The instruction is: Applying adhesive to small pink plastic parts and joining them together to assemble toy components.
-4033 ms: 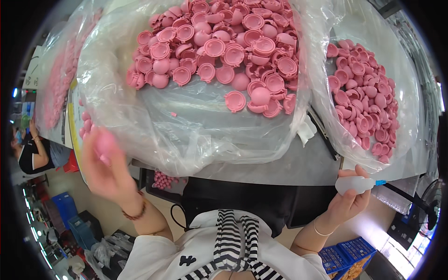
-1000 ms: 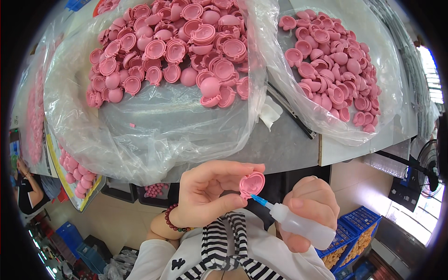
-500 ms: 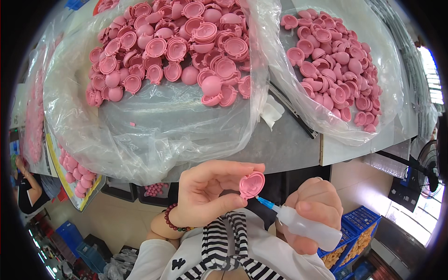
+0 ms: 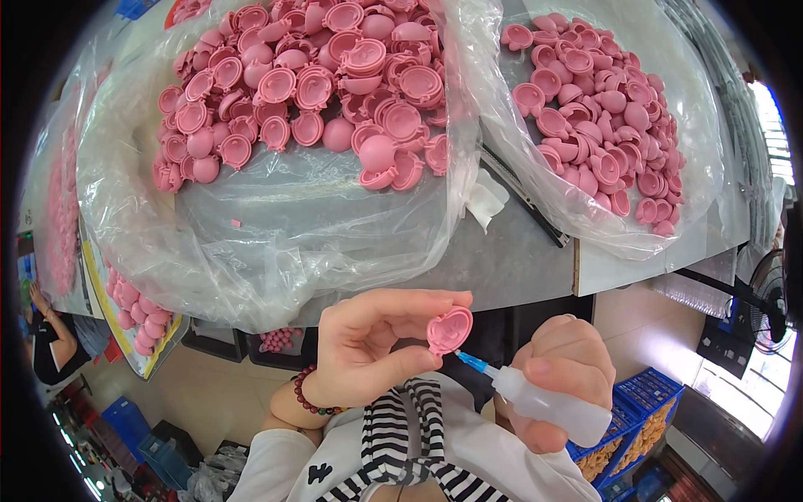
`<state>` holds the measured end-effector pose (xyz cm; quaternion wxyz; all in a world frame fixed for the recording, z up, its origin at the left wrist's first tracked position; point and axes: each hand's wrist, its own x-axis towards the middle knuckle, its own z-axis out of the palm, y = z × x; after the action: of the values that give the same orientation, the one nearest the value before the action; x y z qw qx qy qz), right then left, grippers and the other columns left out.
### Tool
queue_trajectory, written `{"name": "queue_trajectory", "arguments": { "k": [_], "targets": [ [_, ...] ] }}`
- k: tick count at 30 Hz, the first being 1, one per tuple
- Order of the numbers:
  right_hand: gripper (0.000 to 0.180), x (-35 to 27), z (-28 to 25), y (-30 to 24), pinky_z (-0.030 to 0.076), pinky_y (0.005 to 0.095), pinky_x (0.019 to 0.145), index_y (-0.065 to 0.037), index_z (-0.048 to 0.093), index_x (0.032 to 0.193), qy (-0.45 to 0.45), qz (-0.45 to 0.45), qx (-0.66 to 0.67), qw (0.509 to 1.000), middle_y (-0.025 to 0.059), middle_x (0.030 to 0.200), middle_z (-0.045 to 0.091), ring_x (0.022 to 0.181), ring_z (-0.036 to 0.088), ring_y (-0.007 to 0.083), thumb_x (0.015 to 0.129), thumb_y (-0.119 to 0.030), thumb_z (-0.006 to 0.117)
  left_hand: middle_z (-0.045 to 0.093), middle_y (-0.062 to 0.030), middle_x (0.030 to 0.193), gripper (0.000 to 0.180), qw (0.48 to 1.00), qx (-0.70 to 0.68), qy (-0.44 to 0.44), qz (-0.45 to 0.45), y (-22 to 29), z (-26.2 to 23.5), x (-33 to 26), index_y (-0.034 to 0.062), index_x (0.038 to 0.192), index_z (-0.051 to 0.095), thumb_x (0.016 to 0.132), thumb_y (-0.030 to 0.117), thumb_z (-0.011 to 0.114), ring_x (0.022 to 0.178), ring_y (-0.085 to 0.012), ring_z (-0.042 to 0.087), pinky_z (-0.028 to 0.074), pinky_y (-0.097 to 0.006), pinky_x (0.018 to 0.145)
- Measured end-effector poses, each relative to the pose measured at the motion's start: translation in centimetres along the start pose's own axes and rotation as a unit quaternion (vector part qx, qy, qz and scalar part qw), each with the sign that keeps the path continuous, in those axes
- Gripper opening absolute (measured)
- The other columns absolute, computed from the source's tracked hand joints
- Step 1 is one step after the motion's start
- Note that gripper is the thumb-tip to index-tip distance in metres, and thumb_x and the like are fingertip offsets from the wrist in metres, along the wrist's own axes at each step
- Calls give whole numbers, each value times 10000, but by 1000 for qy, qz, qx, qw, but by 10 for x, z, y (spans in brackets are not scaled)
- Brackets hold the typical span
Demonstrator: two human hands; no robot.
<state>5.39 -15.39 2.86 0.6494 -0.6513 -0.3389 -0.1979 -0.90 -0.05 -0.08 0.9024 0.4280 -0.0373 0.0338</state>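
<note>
Pink cap [image 4: 449,329] pinched in your left hand [image 4: 368,351], nozzle at its rim.
Your right hand [image 4: 559,376] had closed round the bottle [image 4: 548,406] and brought its blue tip back against the cap after a brief gap, both held below the bench [image 4: 510,268] edge; gluing looked under way.

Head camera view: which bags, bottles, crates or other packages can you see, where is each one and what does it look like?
Large clear plastic bag: table centre, open, heaped with pink shells.
Second clear plastic bag: table right, same pink shells.
Small translucent squeeze bottle: in right hand, blue nozzle at the pink round plastic shell held in left hand.
Blue plastic crates: floor, lower right.
No signs or screens.
</note>
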Motion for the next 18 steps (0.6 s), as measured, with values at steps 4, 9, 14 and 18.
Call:
{"name": "queue_trajectory", "arguments": {
  "k": [4, 9, 14, 18],
  "targets": [
    [507, 0, 2, 3, 299, 220, 357, 28, 635, 764, 7, -4, 2, 1000, 18, 562, 485, 414, 427, 122, 715, -477, 628, 477, -248, 1163, 402, 1000, 4, 0, 1, -1, 0, 0, -79, 1106, 471, 719, -138, 562, 1047, -242, 519, 447, -335, 875],
    [583, 2, -2, 3, 244, 235, 366, 41, 543, 764, -44, -32, 4, 998, 40, 561, 435, 454, 397, 131, 793, -539, 492, 479, -246, 1161, 406, 1000, 6, -5, 5, -1, 0, 0, -79, 1107, 470, 717, -138, 566, 1044, -239, 522, 447, -334, 874],
    [577, 1, -3, 3, 235, 236, 372, 39, 543, 788, -38, -44, 0, 998, 24, 556, 399, 452, 369, 120, 803, -534, 476, 481, -245, 1159, 400, 1000, -3, 2, -2, -1, 1, 0, -78, 1101, 474, 716, -139, 567, 1042, -239, 523, 444, -333, 879],
    [585, 1, -3, 4, 238, 237, 376, 41, 543, 802, -32, -46, -6, 998, 31, 571, 406, 457, 368, 120, 805, -539, 466, 481, -247, 1156, 399, 1000, -2, 0, -7, 0, 2, 1, -76, 1101, 475, 717, -137, 567, 1038, -240, 526, 445, -333, 880]
  ]
}}
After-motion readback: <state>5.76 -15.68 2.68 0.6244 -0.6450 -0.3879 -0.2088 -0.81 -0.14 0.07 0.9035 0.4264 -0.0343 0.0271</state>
